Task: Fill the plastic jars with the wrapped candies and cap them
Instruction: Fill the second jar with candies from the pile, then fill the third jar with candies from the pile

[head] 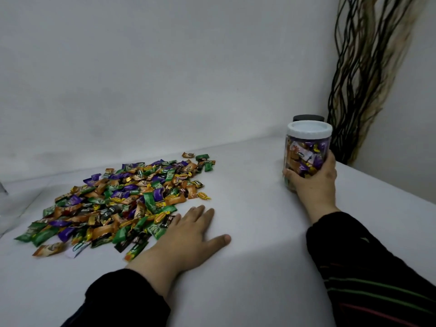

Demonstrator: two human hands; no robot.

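Observation:
A wide pile of wrapped candies [122, 199] in green, purple, orange and brown lies on the white tabletop at the left. My left hand [188, 237] rests flat on the table at the pile's right edge, fingers straight, fingertips touching the nearest candies. At the right, my right hand [311, 182] grips a clear plastic jar [304, 152] full of candies. The jar stands upright on the table and has a white cap [309, 129] on it. Directly behind it a dark-capped jar [308, 118] shows only its top.
The white table [254, 208] meets a plain white wall at the back. A bundle of dark and tan dried branches [368, 79] stands in the right corner beside the jars. Something clear and glassy [3, 187] sits at the far left edge.

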